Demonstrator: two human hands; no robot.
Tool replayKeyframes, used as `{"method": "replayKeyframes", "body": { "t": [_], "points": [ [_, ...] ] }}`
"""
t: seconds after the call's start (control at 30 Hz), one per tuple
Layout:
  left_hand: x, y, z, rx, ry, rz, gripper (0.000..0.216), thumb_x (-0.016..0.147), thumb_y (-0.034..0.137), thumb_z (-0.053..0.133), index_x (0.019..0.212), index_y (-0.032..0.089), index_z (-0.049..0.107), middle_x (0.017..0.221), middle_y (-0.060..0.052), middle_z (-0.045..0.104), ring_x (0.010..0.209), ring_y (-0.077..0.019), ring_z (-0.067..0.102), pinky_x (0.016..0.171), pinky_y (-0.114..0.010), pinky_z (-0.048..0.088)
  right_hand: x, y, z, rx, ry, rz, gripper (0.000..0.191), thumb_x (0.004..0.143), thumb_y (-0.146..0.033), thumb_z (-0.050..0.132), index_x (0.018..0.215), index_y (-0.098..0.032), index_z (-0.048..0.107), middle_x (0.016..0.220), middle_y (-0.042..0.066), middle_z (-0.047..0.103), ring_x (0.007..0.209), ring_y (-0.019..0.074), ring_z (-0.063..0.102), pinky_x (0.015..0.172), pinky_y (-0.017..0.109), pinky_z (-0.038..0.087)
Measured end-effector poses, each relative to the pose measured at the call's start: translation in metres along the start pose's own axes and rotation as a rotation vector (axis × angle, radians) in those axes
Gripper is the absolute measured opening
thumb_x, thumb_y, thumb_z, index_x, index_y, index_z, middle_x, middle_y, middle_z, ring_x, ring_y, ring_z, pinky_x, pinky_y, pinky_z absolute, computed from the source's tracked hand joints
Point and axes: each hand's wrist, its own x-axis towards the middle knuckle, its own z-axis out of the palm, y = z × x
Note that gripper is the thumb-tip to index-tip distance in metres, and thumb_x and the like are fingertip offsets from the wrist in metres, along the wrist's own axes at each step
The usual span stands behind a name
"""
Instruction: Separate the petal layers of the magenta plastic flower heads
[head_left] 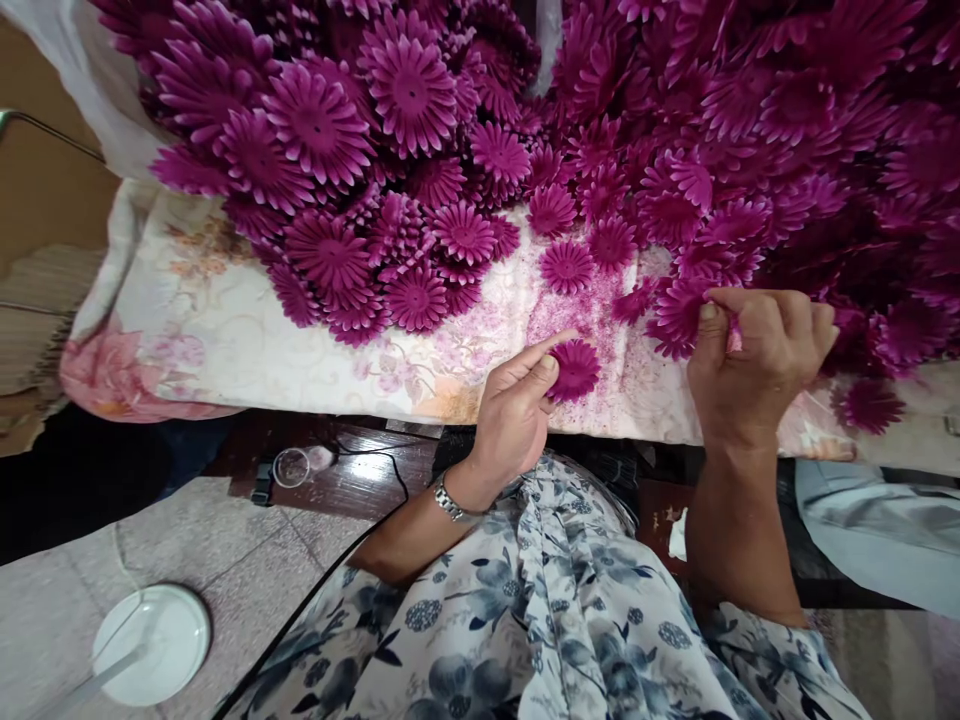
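A big heap of magenta fabric flowers (465,150) covers a table spread with a pale floral cloth (225,330). My left hand (517,410) pinches one loose magenta flower (576,368) at the cloth's near edge, index finger stretched over it. My right hand (757,355) is curled closed at the heap's near edge, thumb pressing a small pink piece (733,338) against the fingers, with magenta flower petals (679,310) beside it. A metal watch (450,500) sits on my left wrist.
Purple dust (592,310) speckles the cloth between the hands. A white plate (152,643) lies on the tiled floor at lower left. A dark wooden bar with a black cable (375,480) runs under the table edge. A light grey cloth (877,530) shows at right.
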Motion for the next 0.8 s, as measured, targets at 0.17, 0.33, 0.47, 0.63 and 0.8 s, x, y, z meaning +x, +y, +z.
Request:
{"method": "replayKeyframes", "body": {
  "t": [0.17,0.33,0.47,0.63,0.8],
  "points": [
    [0.002,0.001,0.003,-0.018,0.013,-0.005,0.032,0.071,0.033,0.073,0.1,0.019,0.074,0.056,0.003,0.049,0.054,-0.0065,0.039,0.048,-0.018,0.034,-0.002,-0.022,-0.012,0.273,-0.106,-0.031,0.019,0.084,-0.03,0.06,0.101,-0.021,0.064,0.089,0.007,0.065,0.085,0.0217,0.056,0.076,0.037,0.041],
    [0.0,-0.001,0.008,-0.06,-0.043,-0.043,0.029,0.075,0.028,0.069,0.102,0.018,0.074,0.063,0.0,0.059,0.057,-0.0068,0.044,0.053,-0.017,0.038,-0.008,-0.066,-0.015,0.588,-0.357,-0.141,0.009,0.086,-0.029,0.059,0.086,-0.02,0.058,0.069,0.001,0.059,0.066,0.0152,0.052,0.066,0.031,0.042],
    [-0.002,-0.004,0.008,-0.036,-0.029,-0.012,0.031,0.071,0.026,0.072,0.101,0.019,0.074,0.073,-0.002,0.068,0.065,-0.0093,0.054,0.062,-0.02,0.044,-0.01,-0.07,-0.01,0.554,-0.3,-0.174,0.007,0.087,-0.018,0.054,0.081,-0.02,0.055,0.066,0.001,0.059,0.064,0.0147,0.049,0.063,0.029,0.041],
    [0.0,-0.003,0.005,-0.04,-0.038,0.041,0.028,0.072,0.028,0.072,0.098,0.019,0.075,0.078,-0.003,0.071,0.065,-0.0097,0.055,0.075,-0.023,0.046,0.002,-0.029,-0.005,0.211,-0.058,-0.103,0.008,0.088,-0.025,0.055,0.085,-0.02,0.061,0.07,0.003,0.061,0.066,0.0161,0.052,0.067,0.032,0.038],
    [0.003,0.001,0.002,-0.055,0.003,-0.007,0.032,0.071,0.027,0.072,0.102,0.02,0.073,0.056,0.004,0.055,0.047,-0.0045,0.032,0.05,-0.017,0.036,0.014,0.0,-0.013,-0.039,0.01,-0.024,0.038,0.083,-0.036,0.061,0.116,-0.017,0.062,0.111,0.017,0.063,0.101,0.0292,0.056,0.084,0.044,0.039]
  ]
}}
